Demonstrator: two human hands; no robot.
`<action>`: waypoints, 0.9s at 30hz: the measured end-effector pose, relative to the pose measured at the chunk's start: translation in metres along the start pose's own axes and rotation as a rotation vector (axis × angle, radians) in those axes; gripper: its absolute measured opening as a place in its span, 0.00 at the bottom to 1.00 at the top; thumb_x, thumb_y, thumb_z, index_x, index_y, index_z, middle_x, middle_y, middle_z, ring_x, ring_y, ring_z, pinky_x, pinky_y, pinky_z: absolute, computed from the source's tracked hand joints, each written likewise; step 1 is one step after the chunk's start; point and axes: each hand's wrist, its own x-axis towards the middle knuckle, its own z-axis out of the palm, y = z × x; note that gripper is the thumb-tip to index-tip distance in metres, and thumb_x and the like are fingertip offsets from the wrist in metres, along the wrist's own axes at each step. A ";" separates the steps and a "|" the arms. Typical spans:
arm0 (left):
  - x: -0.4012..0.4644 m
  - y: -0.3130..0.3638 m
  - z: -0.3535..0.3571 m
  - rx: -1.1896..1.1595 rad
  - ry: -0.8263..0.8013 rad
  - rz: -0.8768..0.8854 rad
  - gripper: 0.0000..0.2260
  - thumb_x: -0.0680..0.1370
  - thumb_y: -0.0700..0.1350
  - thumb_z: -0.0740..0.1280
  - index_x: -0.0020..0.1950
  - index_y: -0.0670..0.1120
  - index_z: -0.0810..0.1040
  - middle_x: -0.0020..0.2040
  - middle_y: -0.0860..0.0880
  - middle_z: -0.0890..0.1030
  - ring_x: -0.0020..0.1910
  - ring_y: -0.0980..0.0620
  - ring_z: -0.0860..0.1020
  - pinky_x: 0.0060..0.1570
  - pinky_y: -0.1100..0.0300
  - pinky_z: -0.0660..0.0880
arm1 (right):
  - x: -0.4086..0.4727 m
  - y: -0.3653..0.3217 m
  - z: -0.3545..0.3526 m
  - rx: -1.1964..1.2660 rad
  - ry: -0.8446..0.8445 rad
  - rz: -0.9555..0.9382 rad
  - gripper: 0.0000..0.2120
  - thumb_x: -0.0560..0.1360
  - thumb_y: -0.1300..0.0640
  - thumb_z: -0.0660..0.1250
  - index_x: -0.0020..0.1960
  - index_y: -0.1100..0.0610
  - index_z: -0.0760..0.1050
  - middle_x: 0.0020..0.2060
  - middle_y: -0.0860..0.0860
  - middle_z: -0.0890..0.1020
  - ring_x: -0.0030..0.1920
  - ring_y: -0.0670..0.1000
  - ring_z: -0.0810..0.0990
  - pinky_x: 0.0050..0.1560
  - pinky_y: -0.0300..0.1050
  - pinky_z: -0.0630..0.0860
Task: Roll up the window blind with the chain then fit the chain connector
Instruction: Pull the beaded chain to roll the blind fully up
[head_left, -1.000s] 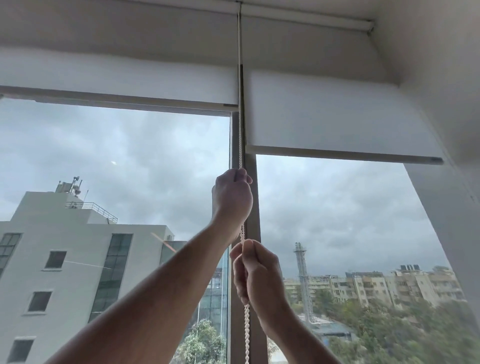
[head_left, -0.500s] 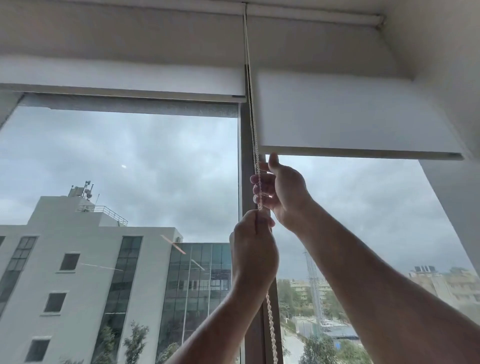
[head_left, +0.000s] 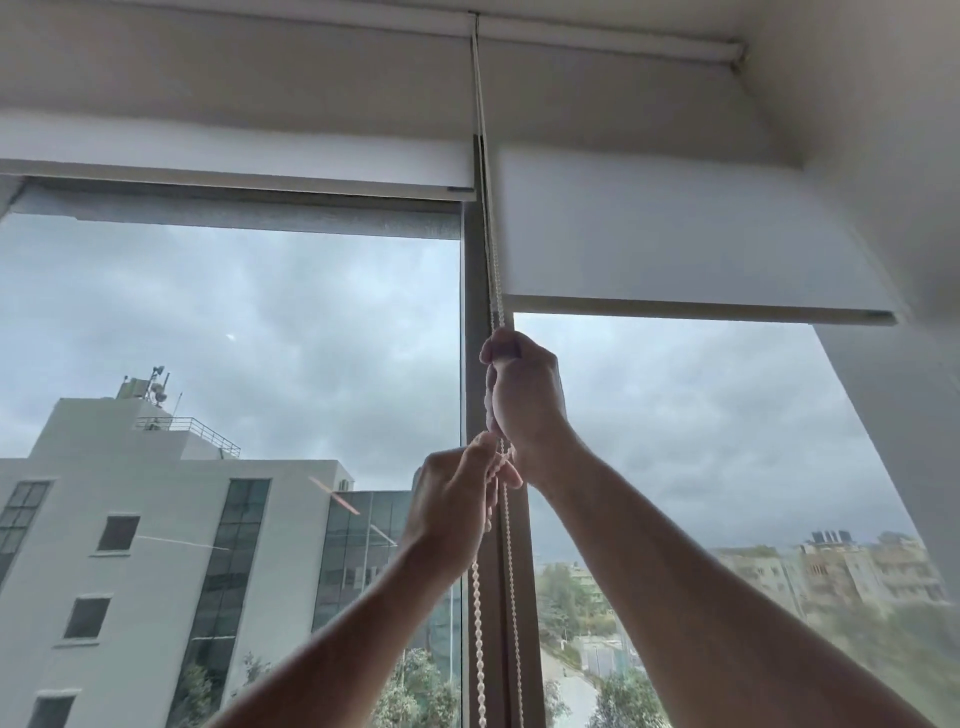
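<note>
A white beaded chain hangs in two strands in front of the grey window post and runs up to the roller at the ceiling. My right hand is closed around the chain, just under the right blind's bottom bar. My left hand sits directly below it, pinching the chain between thumb and fingers. The white right blind hangs partway down; its bottom bar is at about mid-height. The left blind is rolled higher. No chain connector is visible.
A white wall closes the window recess on the right. Through the glass I see a grey office building, trees and cloudy sky.
My right hand went from below the left hand up to above it and has closed on the chain. My left hand has slid down the chain. The left blind's bottom edge sits higher.
</note>
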 end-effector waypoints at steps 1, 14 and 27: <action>0.008 0.001 -0.003 0.007 0.022 -0.030 0.29 0.83 0.57 0.54 0.31 0.43 0.79 0.23 0.48 0.72 0.24 0.51 0.69 0.33 0.56 0.69 | -0.003 0.000 0.001 -0.011 0.005 -0.015 0.13 0.68 0.61 0.54 0.32 0.50 0.73 0.26 0.49 0.68 0.25 0.51 0.63 0.27 0.42 0.59; 0.088 0.052 0.006 -0.125 0.041 -0.285 0.16 0.84 0.52 0.55 0.57 0.43 0.76 0.35 0.49 0.71 0.30 0.51 0.70 0.29 0.58 0.69 | -0.085 0.076 -0.006 -0.013 -0.103 -0.029 0.16 0.79 0.60 0.59 0.33 0.52 0.68 0.24 0.45 0.64 0.27 0.47 0.60 0.26 0.40 0.57; 0.047 0.036 0.025 0.152 0.309 -0.014 0.14 0.81 0.40 0.56 0.39 0.46 0.77 0.31 0.53 0.75 0.32 0.54 0.73 0.33 0.57 0.66 | -0.068 0.081 -0.036 0.167 -0.075 0.211 0.30 0.80 0.38 0.53 0.40 0.62 0.77 0.24 0.55 0.74 0.24 0.51 0.72 0.26 0.43 0.75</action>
